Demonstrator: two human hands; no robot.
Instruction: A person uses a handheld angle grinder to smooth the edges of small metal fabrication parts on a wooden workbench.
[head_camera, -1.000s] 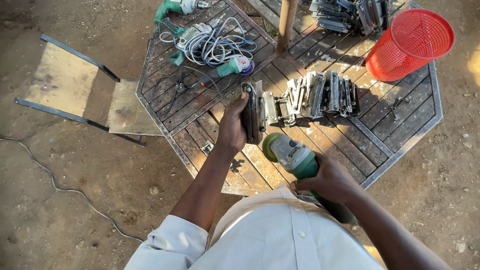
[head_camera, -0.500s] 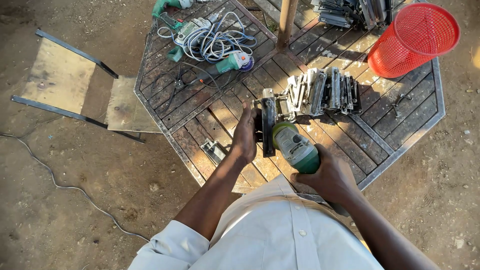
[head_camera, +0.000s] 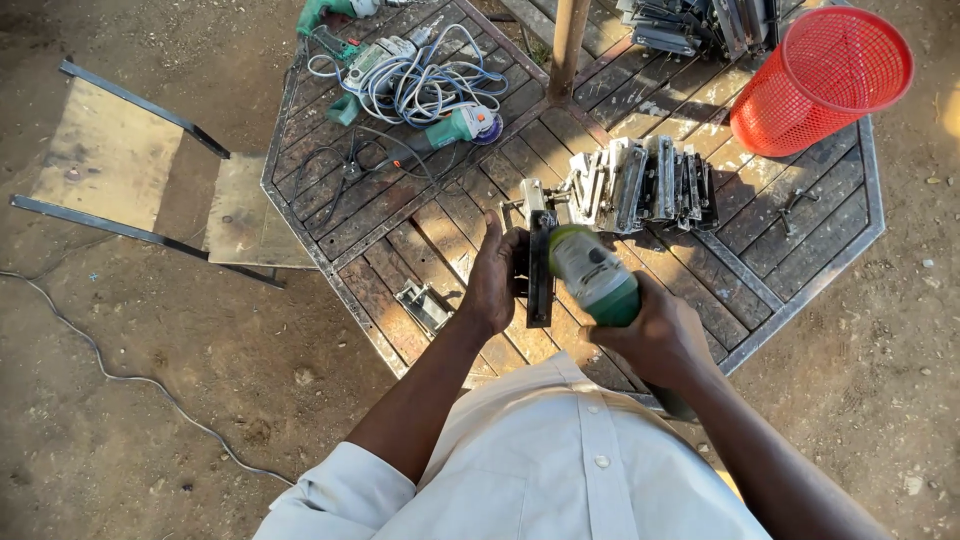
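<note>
My left hand reaches forward from a bare forearm, the pale sleeve rolled back above the elbow, and its fingers curl around the left edge of a dark metal bracket that stands on edge on the wooden slat table. The palm presses flat against the piece, thumb up along its top, so the grip is closed on the bracket and steadies it against the planks. My right hand comes in from the lower right with the wrist bent slightly inward, wrapped tight around the green and grey body of an angle grinder; the fingers are folded fully about the barrel and the tool's head sits right at the bracket's right face, touching or very nearly so, I cannot tell which. Just beyond the bracket, a row of similar metal pieces stands packed together on the table. Farther back lies a tangle of pale cable with other green power tools among it. A red mesh basket rests tilted at the table's far right corner. A small metal part lies near the table's near-left rim, and a plank bench stands on the dirt to the left.
</note>
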